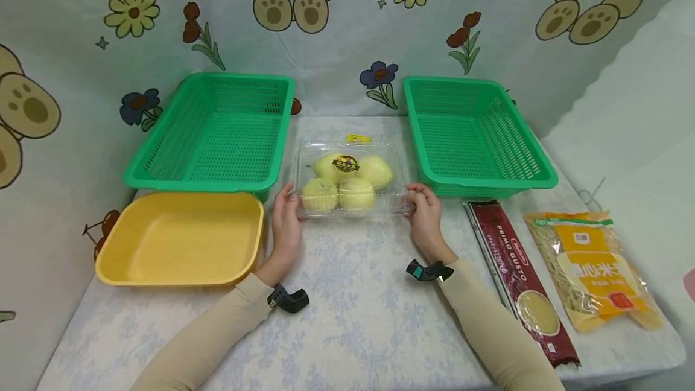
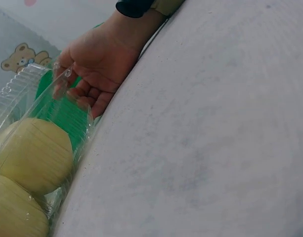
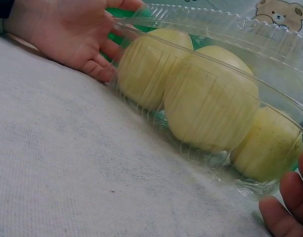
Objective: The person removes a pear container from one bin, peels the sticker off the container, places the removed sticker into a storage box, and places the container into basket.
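A clear plastic fruit box [image 1: 392, 197] with several pale yellow-green, pear-like fruits [image 1: 355, 193] sits mid-table, its lid closed and marked with a dark sticker [image 1: 345, 164]. My left hand [image 1: 286, 228] holds the box's near left corner. At the near right corner, my right hand [image 1: 426, 222] grips the side, thumb against the rim. The left wrist view shows the right hand [image 2: 102, 59] across the box, fingers bent at its edge. In the right wrist view the left hand [image 3: 67, 42] holds the far end, and only fingertips [image 3: 282, 215] of my right hand show.
Green baskets stand behind left [image 1: 206, 187] and behind right [image 1: 488, 183]. A yellow basin [image 1: 179, 240] is left of my left hand. Right of my right arm lie a dark red spaghetti packet [image 1: 516, 276] and a yellow noodle bag [image 1: 592, 270]. A small yellow packet [image 1: 358, 138] lies behind the box.
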A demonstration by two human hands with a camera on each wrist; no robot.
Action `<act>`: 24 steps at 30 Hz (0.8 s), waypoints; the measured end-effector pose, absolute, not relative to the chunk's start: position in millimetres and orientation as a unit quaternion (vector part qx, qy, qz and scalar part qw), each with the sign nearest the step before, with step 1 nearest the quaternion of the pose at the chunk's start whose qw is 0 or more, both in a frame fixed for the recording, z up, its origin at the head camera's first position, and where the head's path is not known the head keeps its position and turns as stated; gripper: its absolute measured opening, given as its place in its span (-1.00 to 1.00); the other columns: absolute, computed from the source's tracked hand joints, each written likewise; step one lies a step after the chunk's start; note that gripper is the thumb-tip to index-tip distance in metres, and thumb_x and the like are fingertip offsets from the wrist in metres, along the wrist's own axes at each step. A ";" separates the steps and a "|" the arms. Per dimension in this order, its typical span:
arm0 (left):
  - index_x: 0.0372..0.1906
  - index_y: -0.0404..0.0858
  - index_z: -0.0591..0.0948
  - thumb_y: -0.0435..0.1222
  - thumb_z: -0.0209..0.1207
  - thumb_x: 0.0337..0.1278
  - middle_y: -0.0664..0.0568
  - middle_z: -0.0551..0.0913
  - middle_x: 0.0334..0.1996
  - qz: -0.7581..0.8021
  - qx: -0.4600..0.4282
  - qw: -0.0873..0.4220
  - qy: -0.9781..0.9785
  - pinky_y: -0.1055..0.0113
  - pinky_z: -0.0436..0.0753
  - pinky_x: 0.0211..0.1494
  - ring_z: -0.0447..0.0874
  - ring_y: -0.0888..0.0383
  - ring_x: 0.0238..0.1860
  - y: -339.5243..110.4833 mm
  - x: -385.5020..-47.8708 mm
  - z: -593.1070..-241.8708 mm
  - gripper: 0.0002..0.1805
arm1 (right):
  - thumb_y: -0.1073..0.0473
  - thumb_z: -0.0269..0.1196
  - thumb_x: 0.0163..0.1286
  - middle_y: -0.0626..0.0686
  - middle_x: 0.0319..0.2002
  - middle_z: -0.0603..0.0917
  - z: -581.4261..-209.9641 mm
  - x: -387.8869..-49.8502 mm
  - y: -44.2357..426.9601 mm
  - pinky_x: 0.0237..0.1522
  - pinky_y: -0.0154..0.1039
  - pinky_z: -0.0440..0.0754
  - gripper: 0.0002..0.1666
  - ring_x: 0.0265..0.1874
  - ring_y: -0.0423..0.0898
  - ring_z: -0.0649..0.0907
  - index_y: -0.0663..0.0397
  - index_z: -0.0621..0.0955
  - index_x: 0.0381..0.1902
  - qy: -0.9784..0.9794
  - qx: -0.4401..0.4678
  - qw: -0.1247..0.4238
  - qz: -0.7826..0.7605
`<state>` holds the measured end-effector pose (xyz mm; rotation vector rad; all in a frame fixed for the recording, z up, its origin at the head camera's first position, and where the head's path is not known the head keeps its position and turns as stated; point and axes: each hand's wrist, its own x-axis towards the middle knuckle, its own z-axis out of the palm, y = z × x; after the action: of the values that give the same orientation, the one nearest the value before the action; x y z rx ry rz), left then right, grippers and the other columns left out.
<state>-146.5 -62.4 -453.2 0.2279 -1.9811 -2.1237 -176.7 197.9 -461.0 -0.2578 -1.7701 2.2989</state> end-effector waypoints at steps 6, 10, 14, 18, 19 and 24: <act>0.53 -0.31 0.26 -0.32 -0.14 0.50 -0.26 0.37 0.43 -0.735 0.069 0.110 -0.665 0.36 0.48 0.06 0.39 -0.03 0.26 -61.7 -146.2 -452.6 -0.44 | 0.33 -0.04 0.46 -0.15 -0.59 0.49 -460.8 -178.2 197.1 -0.59 -0.42 0.38 -0.81 -0.66 -0.30 0.44 0.06 0.53 -0.23 -0.604 -0.078 0.111 0.785; 0.56 -0.34 0.17 -0.46 -0.07 0.25 -0.22 0.18 0.57 -0.741 0.048 0.097 -0.663 0.13 0.41 0.40 0.19 -0.09 0.53 -61.3 -144.3 -453.9 -0.28 | 0.32 -0.03 0.48 -0.14 -0.56 0.51 -461.5 -176.2 196.5 -0.54 -0.42 0.53 -0.86 -0.64 -0.29 0.54 0.13 0.50 -0.19 -0.604 -0.077 0.108 0.786; 0.59 -0.30 0.08 -0.52 0.02 0.10 -0.16 0.01 0.64 -0.730 0.039 0.080 -0.677 0.14 0.45 0.37 0.29 -0.05 0.45 -61.6 -142.6 -456.8 -0.12 | 0.32 -0.04 0.48 -0.13 -0.57 0.52 -461.9 -173.2 196.2 -0.50 -0.41 0.60 -0.88 -0.63 -0.28 0.57 0.18 0.47 -0.18 -0.600 -0.073 0.105 0.790; 0.61 -0.25 0.06 -0.49 0.14 0.11 -0.18 0.03 0.63 -0.718 0.041 0.077 -0.691 0.45 0.50 -0.12 0.41 0.20 -0.22 -61.5 -143.5 -457.4 -0.08 | 0.31 -0.03 0.46 -0.14 -0.58 0.52 -460.5 -172.7 195.8 -0.50 -0.42 0.60 -0.89 -0.64 -0.29 0.59 0.16 0.47 -0.18 -0.599 -0.065 0.109 0.790; 0.61 -0.25 0.06 -0.49 0.16 0.11 -0.19 0.03 0.63 -0.717 0.042 0.078 -0.692 0.47 0.48 -0.21 0.33 0.22 -0.33 -61.3 -143.9 -457.7 -0.07 | 0.31 -0.02 0.46 -0.14 -0.59 0.53 -460.1 -172.9 195.6 -0.50 -0.42 0.60 -0.89 -0.64 -0.29 0.59 0.15 0.47 -0.18 -0.600 -0.064 0.111 0.789; 0.59 -0.26 0.06 -0.47 0.19 0.12 -0.21 0.06 0.61 -0.720 0.037 0.086 -0.688 0.52 0.44 -0.20 0.33 0.21 -0.20 -61.0 -144.9 -456.9 -0.07 | 0.30 -0.01 0.45 -0.15 -0.58 0.55 -458.4 -174.2 194.8 -0.51 -0.42 0.61 -0.88 -0.64 -0.29 0.62 0.09 0.49 -0.20 -0.607 -0.059 0.116 0.784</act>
<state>-144.9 -61.0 -456.9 0.1101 -2.0507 -2.1447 -174.2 194.8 -458.4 -0.1726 -1.7788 2.2966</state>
